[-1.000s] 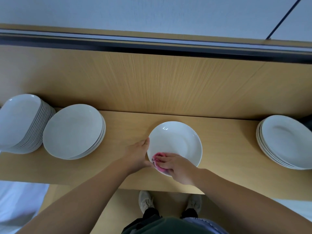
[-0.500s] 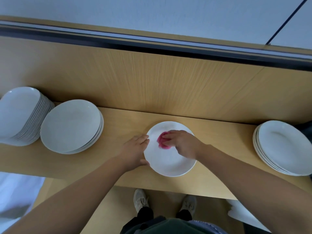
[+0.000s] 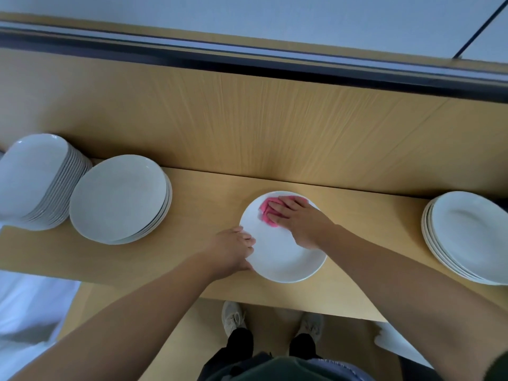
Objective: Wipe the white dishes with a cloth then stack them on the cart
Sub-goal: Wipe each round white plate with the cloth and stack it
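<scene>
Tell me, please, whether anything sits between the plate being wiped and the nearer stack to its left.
Nothing visible does: only bare wood separates the plate from that stack. The left hand holds the plate's left rim; the right hand presses the pink cloth on it.

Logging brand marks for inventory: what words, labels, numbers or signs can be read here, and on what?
None: no text shows anywhere. The plate, the pink cloth, the left stack, the middle stack, the right stack and the wooden shelf are all plain, with no print, label or number.
</scene>
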{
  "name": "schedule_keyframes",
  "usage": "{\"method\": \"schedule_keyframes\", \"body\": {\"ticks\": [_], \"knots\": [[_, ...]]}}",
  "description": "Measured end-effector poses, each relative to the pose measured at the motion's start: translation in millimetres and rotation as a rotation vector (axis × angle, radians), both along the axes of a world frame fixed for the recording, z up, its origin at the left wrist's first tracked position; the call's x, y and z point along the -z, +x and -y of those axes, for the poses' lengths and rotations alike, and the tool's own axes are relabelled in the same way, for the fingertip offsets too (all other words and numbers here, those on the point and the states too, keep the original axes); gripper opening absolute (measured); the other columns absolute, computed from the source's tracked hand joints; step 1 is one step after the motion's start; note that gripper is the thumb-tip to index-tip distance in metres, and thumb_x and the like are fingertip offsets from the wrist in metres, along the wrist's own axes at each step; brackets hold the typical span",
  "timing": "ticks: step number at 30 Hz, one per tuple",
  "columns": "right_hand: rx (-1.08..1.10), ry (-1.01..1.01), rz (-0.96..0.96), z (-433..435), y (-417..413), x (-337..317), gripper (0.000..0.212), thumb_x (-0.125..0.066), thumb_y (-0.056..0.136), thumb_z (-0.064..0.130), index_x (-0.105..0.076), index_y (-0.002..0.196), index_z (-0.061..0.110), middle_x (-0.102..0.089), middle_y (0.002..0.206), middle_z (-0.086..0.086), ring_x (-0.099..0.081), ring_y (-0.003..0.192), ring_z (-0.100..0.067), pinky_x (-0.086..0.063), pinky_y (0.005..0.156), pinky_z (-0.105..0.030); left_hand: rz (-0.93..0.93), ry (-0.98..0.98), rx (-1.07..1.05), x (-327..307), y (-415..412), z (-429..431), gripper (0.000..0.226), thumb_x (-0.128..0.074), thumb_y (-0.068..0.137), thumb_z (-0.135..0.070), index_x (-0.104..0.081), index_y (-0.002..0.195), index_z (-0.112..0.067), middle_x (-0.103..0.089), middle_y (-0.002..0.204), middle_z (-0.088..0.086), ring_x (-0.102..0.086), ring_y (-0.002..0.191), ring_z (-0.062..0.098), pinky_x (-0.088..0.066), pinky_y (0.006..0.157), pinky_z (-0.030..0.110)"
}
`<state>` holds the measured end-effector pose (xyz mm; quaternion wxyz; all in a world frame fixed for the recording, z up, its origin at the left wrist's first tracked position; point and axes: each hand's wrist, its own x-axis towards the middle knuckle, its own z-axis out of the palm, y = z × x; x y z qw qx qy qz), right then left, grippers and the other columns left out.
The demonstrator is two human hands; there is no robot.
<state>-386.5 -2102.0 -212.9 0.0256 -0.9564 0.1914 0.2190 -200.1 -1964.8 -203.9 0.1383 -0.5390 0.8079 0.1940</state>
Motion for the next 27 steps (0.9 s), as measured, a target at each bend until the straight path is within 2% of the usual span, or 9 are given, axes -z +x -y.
{"method": "schedule_keyframes", "body": {"ticks": [3, 7, 13, 18, 23, 27], "knots": [[0.083, -0.019, -0.019, -2.9, -12.6, 6.0, 0.07, -0.041, 0.095, 0.018, -0.007, 0.155, 0.03, -0.002, 0.163, 0.004, -0.004, 0.149, -0.022, -0.005, 0.12, -0.038, 0.038, 0.01, 0.039, 0.2, 0.3, 1.2, 0.057, -0.035, 0.1, -0.048, -0.042, 0.143, -0.012, -0.032, 0.154, 0.001, -0.022, 0.144, 0.014, -0.004, 0.118, 0.03], [0.173, -0.046, -0.096, -16.8, -27.5, 9.8, 0.067, -0.038, 0.095, 0.026, -0.008, 0.155, 0.027, -0.006, 0.163, 0.0, -0.013, 0.146, -0.027, -0.01, 0.119, -0.043, 0.052, 0.006, 0.054, 1.4, 1.7, 0.2, 0.054, -0.035, 0.1, -0.048, -0.047, 0.139, -0.014, -0.036, 0.152, 0.0, -0.026, 0.142, 0.014, -0.006, 0.118, 0.031], [0.259, 0.012, -0.166, -46.8, -44.9, -5.2, 0.065, -0.034, 0.094, 0.031, -0.013, 0.154, 0.019, -0.011, 0.162, -0.008, -0.015, 0.145, -0.029, -0.013, 0.116, -0.047, 0.073, 0.006, 0.067, -0.8, 0.4, 1.6, 0.054, -0.034, 0.1, -0.048, -0.045, 0.141, -0.014, -0.034, 0.153, 0.0, -0.024, 0.143, 0.014, -0.006, 0.118, 0.031], [0.215, 0.051, -0.228, -67.2, -48.7, -21.8, 0.061, -0.032, 0.09, 0.033, -0.02, 0.148, 0.017, -0.027, 0.149, -0.013, -0.028, 0.134, -0.032, -0.029, 0.104, -0.053, 0.069, 0.012, 0.036, 1.2, -0.9, 0.8, 0.052, -0.036, 0.099, -0.049, -0.051, 0.136, -0.016, -0.04, 0.149, -0.002, -0.03, 0.14, 0.012, -0.008, 0.118, 0.03], [0.09, 0.036, -0.31, -83.4, -52.3, -34.9, 0.061, -0.042, 0.088, 0.025, -0.022, 0.145, 0.018, -0.032, 0.138, -0.013, -0.039, 0.119, -0.031, -0.037, 0.094, -0.053, 0.073, 0.016, 0.025, 2.7, -2.0, 0.9, 0.051, -0.036, 0.099, -0.049, -0.054, 0.133, -0.017, -0.044, 0.146, -0.002, -0.035, 0.136, 0.011, -0.009, 0.117, 0.03], [0.051, 0.081, -0.265, -90.6, -54.4, -36.9, 0.057, -0.05, 0.086, 0.01, -0.031, 0.139, 0.022, -0.042, 0.128, -0.009, -0.047, 0.107, -0.031, -0.042, 0.091, -0.052, 0.073, 0.027, 0.018, 3.9, -0.8, 1.1, 0.051, -0.036, 0.098, -0.051, -0.056, 0.13, -0.017, -0.048, 0.142, -0.002, -0.039, 0.133, 0.012, -0.012, 0.117, 0.031]]}}
